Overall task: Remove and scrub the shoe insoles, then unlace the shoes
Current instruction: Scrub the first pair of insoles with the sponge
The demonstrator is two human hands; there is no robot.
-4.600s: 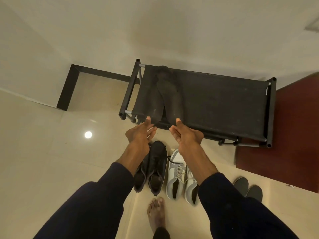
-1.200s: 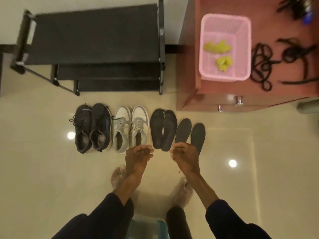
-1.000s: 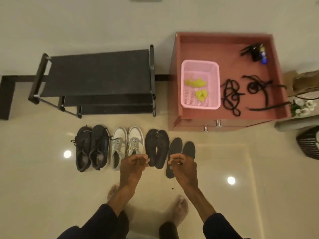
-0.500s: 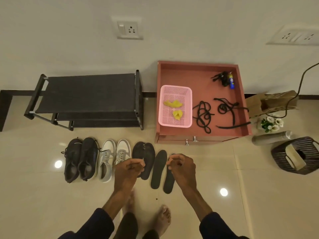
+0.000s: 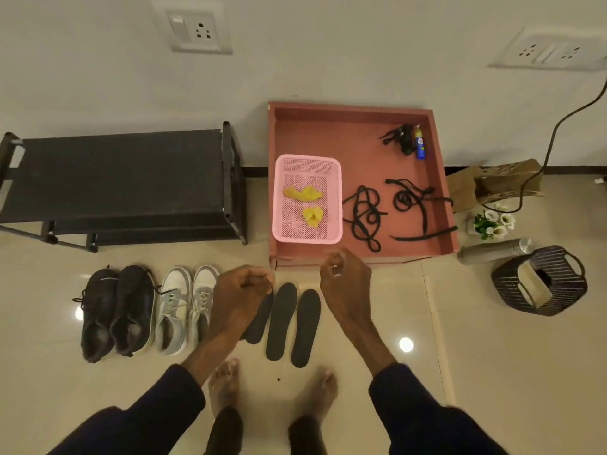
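Person stands barefoot on glossy cream floor tiles, both arms out in dark sleeves. Left hand (image 5: 241,287) has its fingers curled into a loose fist, with nothing visible in it. Right hand (image 5: 345,280) has its fingers curled inward and tips bunched, also with nothing visible in the grip. Between and below the hands, at 6 o'clock, two flat matte black insoles (image 5: 292,323) lie side by side on the floor, toes toward the wall. A third dark insole (image 5: 259,323) is partly hidden behind the left wrist. At 9 o'clock of the insoles is a pair of white-and-grey sneakers (image 5: 185,310), laces in. Further toward 9 o'clock is a pair of black lace-up shoes (image 5: 116,311), also laced. At 10 o'clock stands a black shoe rack (image 5: 115,172) with a fabric shelf and a tube frame. At 12 to 1 o'clock sits a reddish-brown shallow tray (image 5: 361,142) with a smooth surface. It holds a pink perforated plastic basket (image 5: 307,239) with two crumpled yellow cloths (image 5: 303,193) inside. It also holds loose coils of black laces (image 5: 364,211) and a small blue-and-yellow bottle (image 5: 419,142), label too small to read. At 3 o'clock are a black slatted basket (image 5: 538,280) and a metal flask (image 5: 492,251) lying on its side. No legible writing anywhere.
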